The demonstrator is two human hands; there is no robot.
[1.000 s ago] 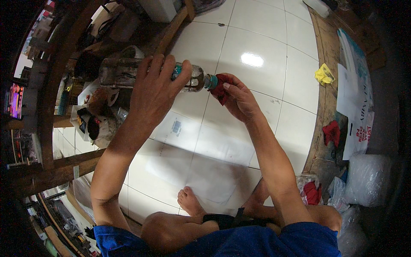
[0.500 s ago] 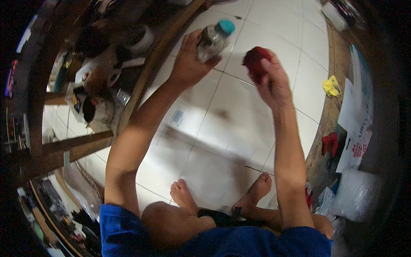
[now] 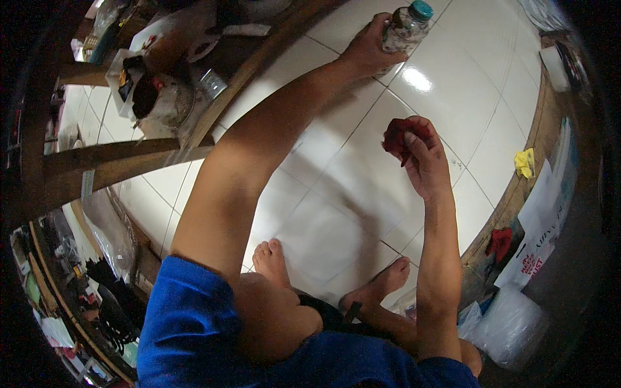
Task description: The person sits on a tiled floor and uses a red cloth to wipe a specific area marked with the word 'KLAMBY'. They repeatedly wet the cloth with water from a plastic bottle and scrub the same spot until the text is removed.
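Observation:
My left hand (image 3: 367, 46) is stretched far forward and grips a clear plastic bottle (image 3: 402, 29) with a teal cap, standing upright on the white tiled floor (image 3: 336, 194). My right hand (image 3: 424, 158) is raised over the floor, fingers closed around a crumpled red cloth (image 3: 398, 137). The two hands are well apart. My bare feet (image 3: 272, 258) rest on the tiles below them.
A wooden frame (image 3: 116, 158) and a cluttered low shelf with bags and containers (image 3: 155, 90) lie to the left. Along the right edge run a wooden border, a yellow scrap (image 3: 524, 161), a red scrap (image 3: 499, 242), papers (image 3: 540, 239) and a clear plastic bag (image 3: 511, 326).
The left hand has carried the bottle away from the right hand, turned it upright and moved it farther forward. The right hand with the red cloth has stayed nearer and dropped lower.

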